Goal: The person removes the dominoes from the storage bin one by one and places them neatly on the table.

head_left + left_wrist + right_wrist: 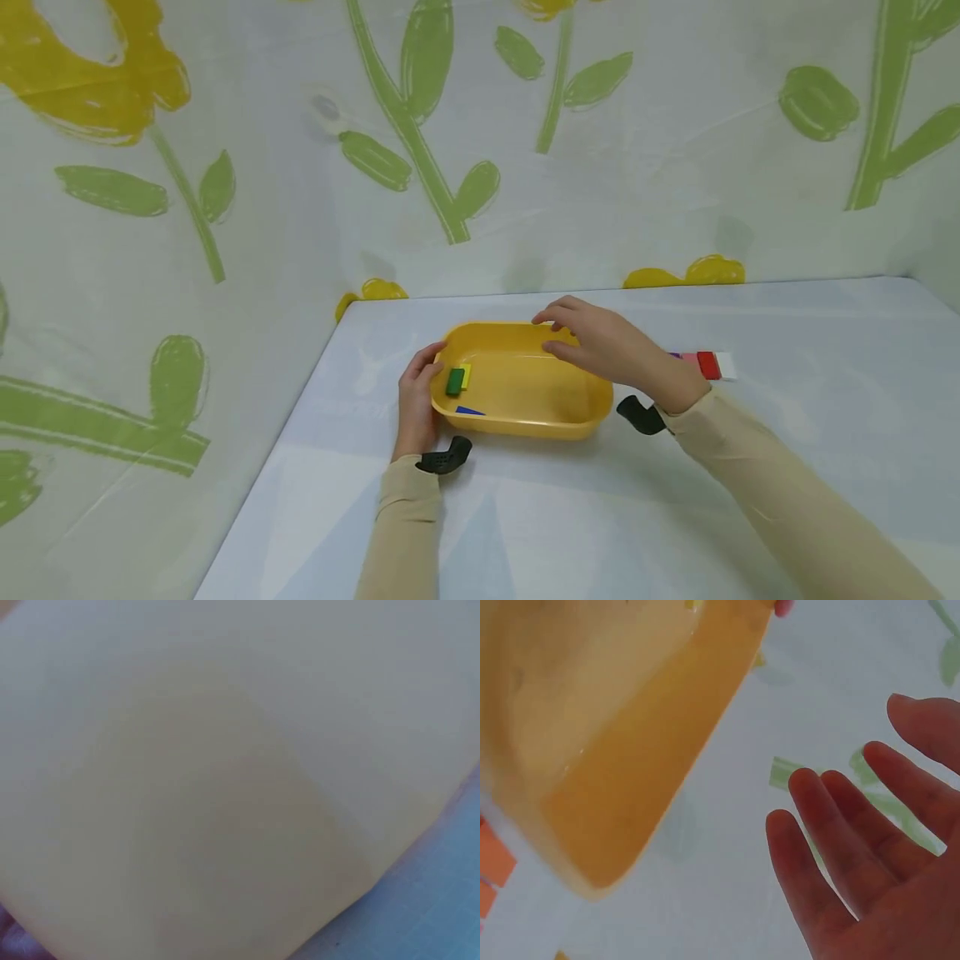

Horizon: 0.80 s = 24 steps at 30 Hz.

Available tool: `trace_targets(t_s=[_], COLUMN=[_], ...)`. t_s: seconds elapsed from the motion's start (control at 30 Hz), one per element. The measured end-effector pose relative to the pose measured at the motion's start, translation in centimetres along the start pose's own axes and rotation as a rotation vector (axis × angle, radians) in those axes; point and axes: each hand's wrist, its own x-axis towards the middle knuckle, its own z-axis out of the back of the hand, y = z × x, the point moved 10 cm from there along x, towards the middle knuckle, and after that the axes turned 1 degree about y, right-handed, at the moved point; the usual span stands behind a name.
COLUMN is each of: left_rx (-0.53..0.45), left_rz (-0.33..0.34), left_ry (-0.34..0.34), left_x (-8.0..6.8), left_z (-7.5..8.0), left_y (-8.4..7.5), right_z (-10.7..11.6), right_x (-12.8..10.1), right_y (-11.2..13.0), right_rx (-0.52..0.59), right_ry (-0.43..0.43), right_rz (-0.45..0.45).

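A yellow plastic basin (525,429) is in the middle of the head view. Inside its left end lie a green block (454,382), a yellow block (467,375) and a partly hidden blue block (470,411). My left hand (417,402) grips the basin's left end at the rim. Over the basin's far right side hovers my right hand (600,340), its fingers loosely bent and holding nothing. The right wrist view shows that hand (877,840) with fingers spread, apart from the basin wall (645,772). A pale, blurred surface fills most of the left wrist view.
Right of the basin, partly behind my right wrist, is a row of flat blocks, among them a red block (707,365) and a white block (725,366). A flower-patterned cloth wall (675,183) rises behind the white table (825,375).
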Motion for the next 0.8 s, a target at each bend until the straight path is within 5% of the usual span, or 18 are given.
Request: trace_targets(t_s=[0.37, 0.8], left_rx=[0.008, 0.028], left_rz=[0.006, -0.001], left_ry=[0.001, 0.013], left_x=[0.1, 0.2], left_z=[0.1, 0.0], left_y=[0.1, 0.0], right_z=[-6.1, -11.3], right_x=[4.3, 7.7], right_y=[1.9, 3.1], right_rx=[-0.116, -0.213], right_ry=[0.276, 0.417], right_rz=[0.046, 0.018])
